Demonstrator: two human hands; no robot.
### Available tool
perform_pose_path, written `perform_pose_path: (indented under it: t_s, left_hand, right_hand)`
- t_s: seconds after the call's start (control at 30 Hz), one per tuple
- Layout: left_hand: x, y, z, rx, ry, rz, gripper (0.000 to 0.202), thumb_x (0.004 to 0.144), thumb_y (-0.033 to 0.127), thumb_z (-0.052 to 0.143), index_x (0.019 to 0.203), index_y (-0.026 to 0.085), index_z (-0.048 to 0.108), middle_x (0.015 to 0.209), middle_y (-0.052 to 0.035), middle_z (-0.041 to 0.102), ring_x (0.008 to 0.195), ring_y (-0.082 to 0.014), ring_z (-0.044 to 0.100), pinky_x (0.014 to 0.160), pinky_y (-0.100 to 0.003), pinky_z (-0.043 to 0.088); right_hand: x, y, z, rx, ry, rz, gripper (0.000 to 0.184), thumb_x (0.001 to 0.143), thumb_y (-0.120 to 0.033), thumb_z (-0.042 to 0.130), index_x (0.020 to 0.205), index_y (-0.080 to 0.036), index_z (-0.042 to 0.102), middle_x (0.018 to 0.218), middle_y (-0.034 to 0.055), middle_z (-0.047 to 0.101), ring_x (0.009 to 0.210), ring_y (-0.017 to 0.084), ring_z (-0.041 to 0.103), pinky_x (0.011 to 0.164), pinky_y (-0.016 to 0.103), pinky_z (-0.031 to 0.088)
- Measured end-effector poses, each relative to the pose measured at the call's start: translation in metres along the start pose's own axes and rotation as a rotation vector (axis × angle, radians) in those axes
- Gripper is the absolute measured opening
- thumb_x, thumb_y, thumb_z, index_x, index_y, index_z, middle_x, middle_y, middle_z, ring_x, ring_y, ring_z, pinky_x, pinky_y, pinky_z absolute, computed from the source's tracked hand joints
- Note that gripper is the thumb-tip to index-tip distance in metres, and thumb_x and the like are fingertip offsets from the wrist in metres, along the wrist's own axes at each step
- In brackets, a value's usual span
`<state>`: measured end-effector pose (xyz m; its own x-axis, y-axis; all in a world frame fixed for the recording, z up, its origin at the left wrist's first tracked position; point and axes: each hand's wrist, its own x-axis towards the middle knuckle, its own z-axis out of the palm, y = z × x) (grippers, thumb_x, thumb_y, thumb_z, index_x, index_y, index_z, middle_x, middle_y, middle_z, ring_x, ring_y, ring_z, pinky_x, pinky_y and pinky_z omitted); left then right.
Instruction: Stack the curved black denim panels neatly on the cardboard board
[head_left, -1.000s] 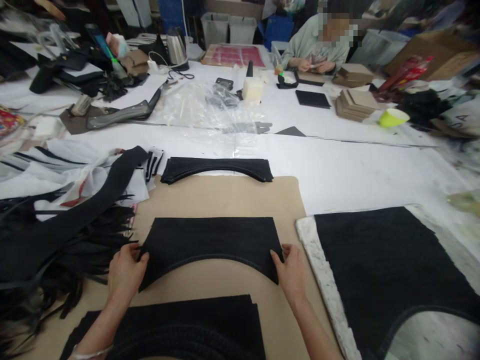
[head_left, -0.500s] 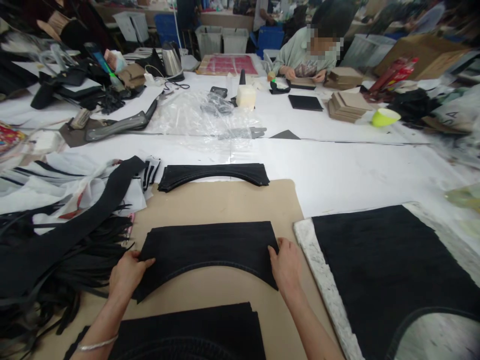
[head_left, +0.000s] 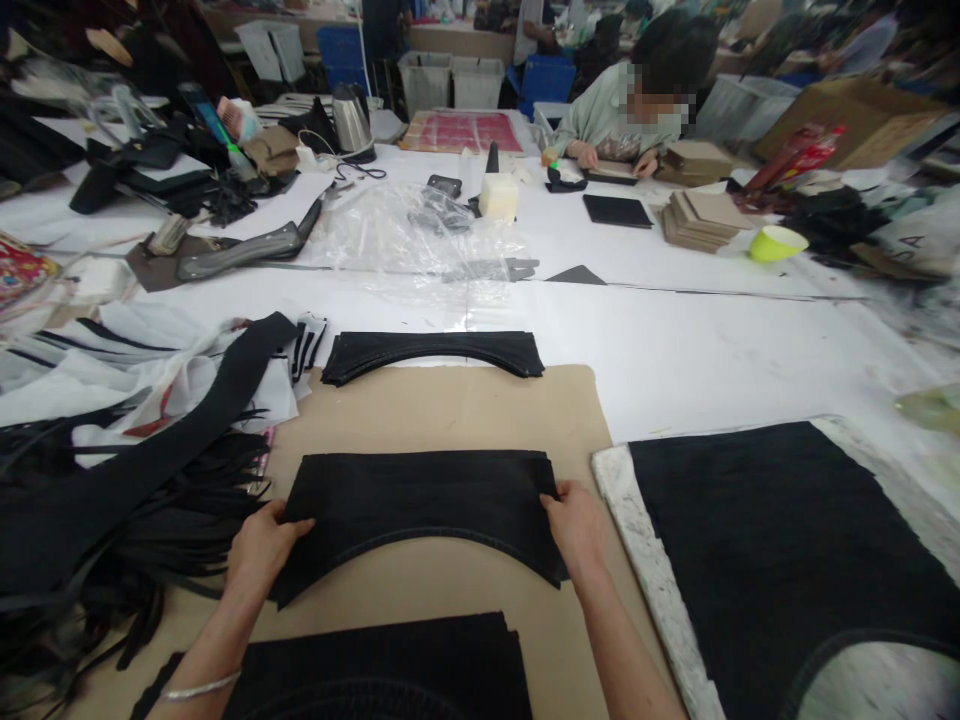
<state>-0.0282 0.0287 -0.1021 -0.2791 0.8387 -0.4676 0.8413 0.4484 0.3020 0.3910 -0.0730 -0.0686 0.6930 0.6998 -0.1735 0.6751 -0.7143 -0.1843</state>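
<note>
A stack of black fabric pieces with a curved lower edge [head_left: 420,500] lies on a tan cardboard sheet [head_left: 450,410]. My left hand [head_left: 259,545] grips the stack's left end, fingers closed on its edge. My right hand [head_left: 576,520] holds the right end the same way. A narrower arched stack of black pieces [head_left: 435,352] lies at the far edge of the cardboard. Another black stack [head_left: 375,665] sits nearest to me, between my forearms.
A large black fabric panel [head_left: 780,550] on a white slab lies to the right. Black strips and white sheets [head_left: 112,470] are heaped at left. Across the white table [head_left: 712,350] a person handles small cards beside cardboard stacks [head_left: 701,215] and a green bowl [head_left: 776,242].
Both hands have squared the stack's ends, and it sits slightly nearer to me on the cardboard. The view has shifted a little.
</note>
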Motion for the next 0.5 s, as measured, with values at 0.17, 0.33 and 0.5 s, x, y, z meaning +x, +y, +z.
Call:
perform_pose_path:
  t_s: [0.17,0.33,0.5]
  left_hand:
    - [0.003,-0.003,0.001,-0.063,-0.044,0.009,0.029,0.063,0.043,0.063,0.082,0.022,0.065,0.076,-0.0063,0.070,0.074,-0.0306,0.066,0.062,-0.035,0.045]
    - [-0.003,-0.001,0.000,-0.087,-0.045,-0.017,0.029,0.065,0.043,0.062,0.088,0.026,0.066,0.079,-0.0044,0.071,0.076,-0.0300,0.066,0.064,-0.034,0.044]
    - [-0.014,0.003,0.001,-0.065,0.006,0.006,0.032,0.070,0.041,0.058,0.097,0.024,0.065,0.087,-0.0077,0.072,0.084,-0.0321,0.066,0.065,-0.034,0.044]
  right_hand:
    - [-0.001,0.000,0.002,0.021,0.016,0.011,0.020,0.076,-0.037,0.054,0.086,-0.020,0.059,0.081,0.0103,0.066,0.080,0.028,0.063,0.065,0.036,0.041]
    - [-0.006,0.002,0.007,0.109,-0.001,-0.004,0.025,0.081,-0.035,0.048,0.096,-0.019,0.058,0.081,0.0089,0.065,0.077,0.027,0.062,0.067,0.036,0.042]
    - [-0.012,0.004,0.009,0.179,0.012,-0.106,0.028,0.083,-0.036,0.039,0.093,-0.018,0.059,0.092,0.0126,0.064,0.089,0.029,0.059,0.076,0.039,0.041]
